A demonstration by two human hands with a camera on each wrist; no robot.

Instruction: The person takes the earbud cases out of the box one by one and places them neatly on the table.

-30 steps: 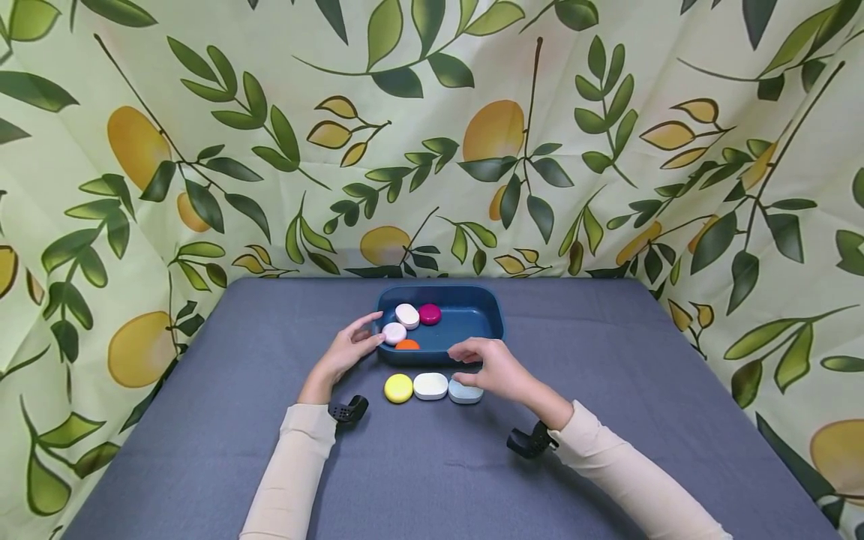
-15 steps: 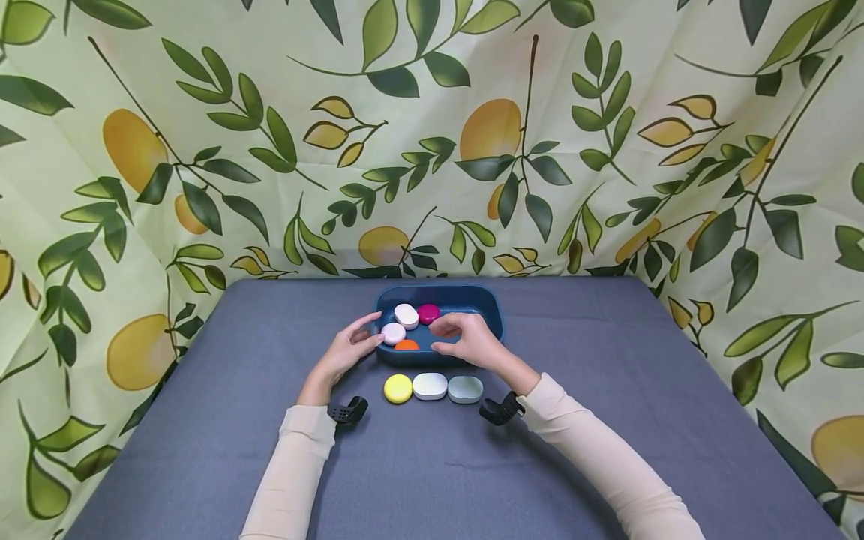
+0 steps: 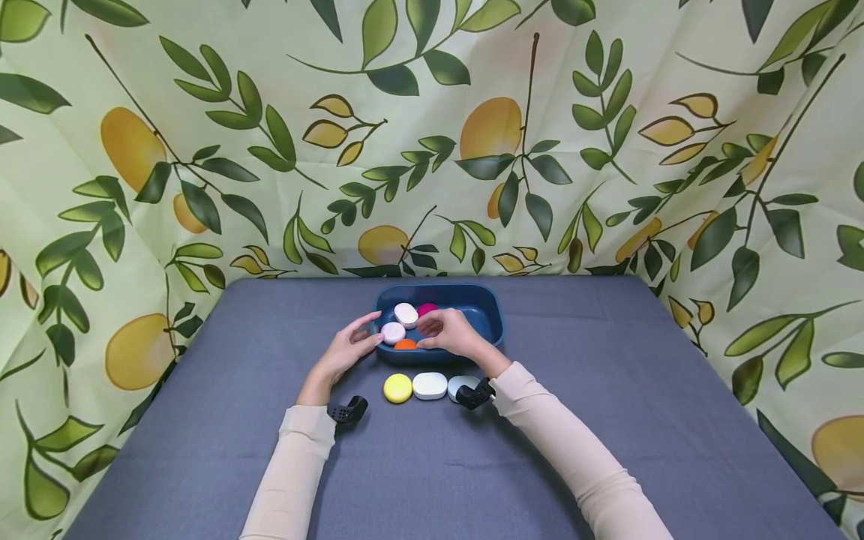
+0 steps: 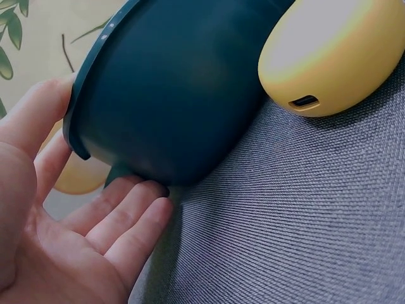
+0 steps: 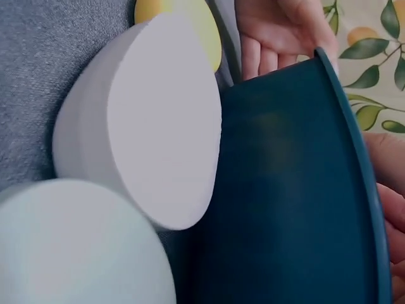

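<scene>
My left hand [image 3: 347,349] rests at the left end of a dark blue bin [image 3: 496,319]. In the left wrist view its thumb is at the rim and its mostly straight fingers touch the outer wall. My right hand [image 3: 454,332] reaches over the bin's front rim, thumb beside an orange rounded piece [image 3: 405,344] and fingers partly covering a magenta one [image 3: 427,308]. A gap shows between its thumb and fingers. A white oval piece [image 3: 406,315] and a pale pink round one [image 3: 393,333] lie at the bin's left side.
In front of the bin stand a yellow round case [image 4: 329,57] with a small slot, a white oval one [image 3: 430,386] and a pale blue one [image 5: 82,247]. The right wrist's black camera [image 3: 475,394] overlaps the pale blue one. A leaf-patterned cloth [image 3: 432,210] hangs behind.
My right hand has moved left and slightly inward, from over the pale blue case to inside the bin by the orange and magenta pieces. My left hand has stayed in place.
</scene>
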